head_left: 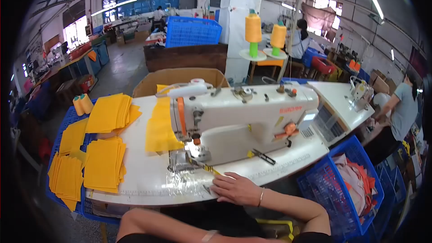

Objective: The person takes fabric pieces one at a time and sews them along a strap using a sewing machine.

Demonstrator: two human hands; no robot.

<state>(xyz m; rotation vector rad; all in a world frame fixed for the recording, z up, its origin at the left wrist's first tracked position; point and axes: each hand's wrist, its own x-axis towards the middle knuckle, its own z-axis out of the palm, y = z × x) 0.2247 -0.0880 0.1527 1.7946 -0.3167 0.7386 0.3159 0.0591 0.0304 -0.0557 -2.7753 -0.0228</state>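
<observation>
My right hand [236, 190] is at the front edge of the white sewing table [148, 193], fingers bent and closed around the near end of a narrow yellow strip [211, 169]. This strip runs back towards the presser foot of the sewing machine [243, 112]. Across the bottom of the view lies my left forearm, with a band at the wrist. Only a sliver of my left hand [245, 239] shows at the lower edge, and its fingers are hidden. Thread snips [263, 156] lie on the machine bed. Yellow fabric [162, 128] rests behind the needle area.
Stacks of yellow fabric pieces [104, 164] cover the table's left end, beside small thread cones [83, 104]. A blue crate [346, 189] of red and pink cloth stands at the right. Orange thread cones [253, 29] rise behind the machine. A person [400, 112] stands at far right.
</observation>
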